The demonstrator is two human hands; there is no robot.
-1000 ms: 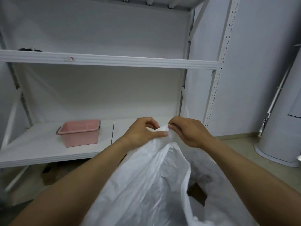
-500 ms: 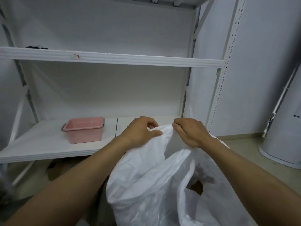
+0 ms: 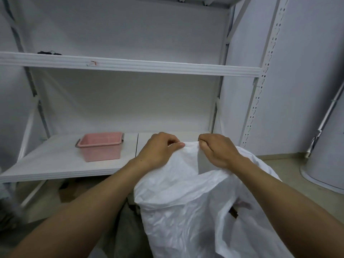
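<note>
A large white plastic bag [image 3: 188, 207] hangs in front of me, filling the lower middle and right of the head view. My left hand [image 3: 160, 149] pinches its top edge between thumb and curled fingers. My right hand [image 3: 216, 150] grips the same edge a short way to the right. The edge is stretched between the two hands, and a gap in the bag shows below my right hand. Something dark shows faintly through the bag at its lower right; I cannot tell what it is.
A white metal shelf rack stands ahead. Its lower shelf [image 3: 46, 164] carries a pink plastic basket [image 3: 100, 147] left of my hands. The upper shelf [image 3: 149, 67] holds a small dark item [image 3: 49, 52] at far left. A white curved object [image 3: 327, 155] stands on the floor at right.
My hands have drawn slightly apart along the bag's top edge, pulling it taut. The bag's left side has gathered inward. The view has shifted a little to the left.
</note>
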